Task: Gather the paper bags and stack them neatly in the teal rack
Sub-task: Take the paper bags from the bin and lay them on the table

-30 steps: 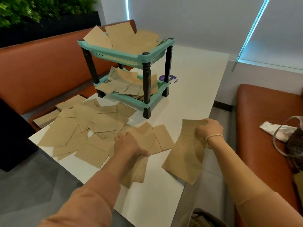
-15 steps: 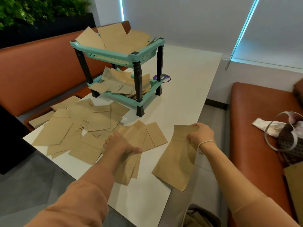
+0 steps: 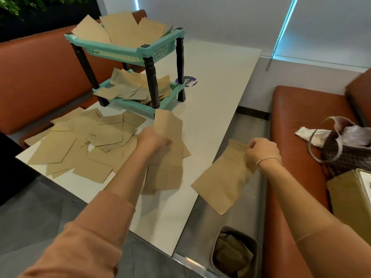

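Paper bags lie scattered across the near-left part of a white tabletop [image 3: 210, 117], where a person in a peach-coloured sleeve is gathering them for a two-tier teal rack [image 3: 128, 51] standing farther back. The left hand [image 3: 153, 140] grips the middle of one flat brown bag [image 3: 167, 125], its fingers curled round the sheet so that the upper end rises off the loose pile [image 3: 88, 145] beneath. The right hand [image 3: 263, 151], a thin bracelet at the wrist, pinches the top edge of a second bag [image 3: 222, 181], which hangs down past the tabletop's right edge.

Both tiers of the rack already hold bags, though in disorder: those on the upper tier jut over its rim, and those on the lower tier [image 3: 138, 91] lie fanned and overlapping. By that showing, the work appears to be well short of a neat stack.

The bags look thin, light and flat, stiff enough to hold a plane when lifted by one edge yet likely to crease if squeezed hard. Smooth paper on a smooth surface will probably slide rather than lift, so a grip at a short edge or corner, thumb above and fingers below, seems the surest hold. Overlapping sheets may drag their neighbours along.

An orange bench [image 3: 301, 109] to the right carries a woven handbag [image 3: 345, 151].
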`<state>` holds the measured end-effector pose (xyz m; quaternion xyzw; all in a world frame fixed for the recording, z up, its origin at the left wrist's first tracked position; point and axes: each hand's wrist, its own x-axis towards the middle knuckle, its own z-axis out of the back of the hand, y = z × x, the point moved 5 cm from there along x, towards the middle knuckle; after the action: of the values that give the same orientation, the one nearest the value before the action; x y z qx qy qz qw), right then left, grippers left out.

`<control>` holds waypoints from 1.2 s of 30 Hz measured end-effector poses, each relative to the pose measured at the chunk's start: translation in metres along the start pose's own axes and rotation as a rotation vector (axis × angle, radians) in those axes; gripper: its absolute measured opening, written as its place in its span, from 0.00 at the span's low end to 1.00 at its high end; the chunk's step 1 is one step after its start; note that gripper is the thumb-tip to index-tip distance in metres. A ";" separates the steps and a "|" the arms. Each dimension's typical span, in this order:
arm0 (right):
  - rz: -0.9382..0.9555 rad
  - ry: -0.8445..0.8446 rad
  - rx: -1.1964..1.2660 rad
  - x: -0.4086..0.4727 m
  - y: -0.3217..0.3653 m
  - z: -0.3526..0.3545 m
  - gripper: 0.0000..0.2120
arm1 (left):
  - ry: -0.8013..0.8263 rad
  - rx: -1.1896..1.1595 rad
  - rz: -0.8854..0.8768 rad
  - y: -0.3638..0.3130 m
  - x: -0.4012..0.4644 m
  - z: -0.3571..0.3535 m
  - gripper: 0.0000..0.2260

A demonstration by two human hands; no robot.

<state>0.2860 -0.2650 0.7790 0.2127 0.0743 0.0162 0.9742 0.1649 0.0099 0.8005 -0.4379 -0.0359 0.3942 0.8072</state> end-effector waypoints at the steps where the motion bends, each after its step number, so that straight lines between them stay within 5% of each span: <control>1: -0.028 0.021 -0.081 0.001 -0.016 0.000 0.11 | 0.016 -0.135 -0.016 -0.008 -0.005 -0.007 0.22; 4: -0.125 0.109 -0.238 0.001 -0.070 -0.012 0.15 | 0.037 -0.392 -0.023 -0.022 -0.022 -0.036 0.20; 10: -0.164 0.273 -0.268 -0.031 -0.160 -0.086 0.15 | 0.034 -0.388 -0.045 -0.018 -0.051 -0.116 0.05; 29: -0.122 0.488 -0.072 -0.072 -0.233 -0.201 0.16 | 0.076 -0.399 0.058 0.042 -0.067 -0.221 0.17; 33: -0.196 0.506 0.227 -0.054 -0.226 -0.190 0.20 | 0.100 -0.510 0.153 0.045 -0.064 -0.236 0.17; 36: -0.442 0.658 0.917 -0.050 -0.200 -0.177 0.23 | 0.151 -0.711 0.258 0.043 -0.070 -0.252 0.13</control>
<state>0.2095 -0.3773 0.5431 0.5741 0.4134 -0.1552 0.6895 0.1920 -0.1947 0.6346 -0.7190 -0.0556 0.4222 0.5492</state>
